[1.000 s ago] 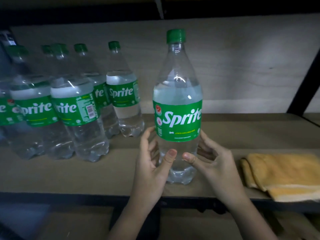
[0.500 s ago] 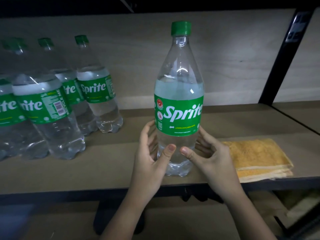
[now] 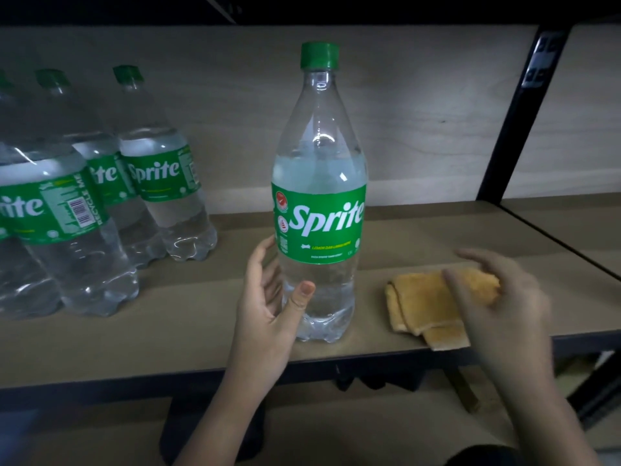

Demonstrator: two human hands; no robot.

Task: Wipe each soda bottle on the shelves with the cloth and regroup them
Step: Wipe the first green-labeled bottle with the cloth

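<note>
Clear plastic Sprite bottle with green cap and green label [image 3: 318, 203] stands upright near front edge of tan wooden shelf [image 3: 188, 334]. Left hand [image 3: 268, 317] cups its lower body, thumb on front, fingers curled behind. Right hand [image 3: 497, 297], blurred, hovers over folded orange cloth [image 3: 423, 301] just right of bottle; fingers loosely bent, contact unclear. Group of matching Sprite bottles [image 3: 100, 210] stands well left

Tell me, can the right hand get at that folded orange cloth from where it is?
Probably yes. The right hand hovers directly over the cloth, which lies on the shelf apart from the bottle; nothing sits between them. Motion blur hides whether fingers already touch it.
</note>
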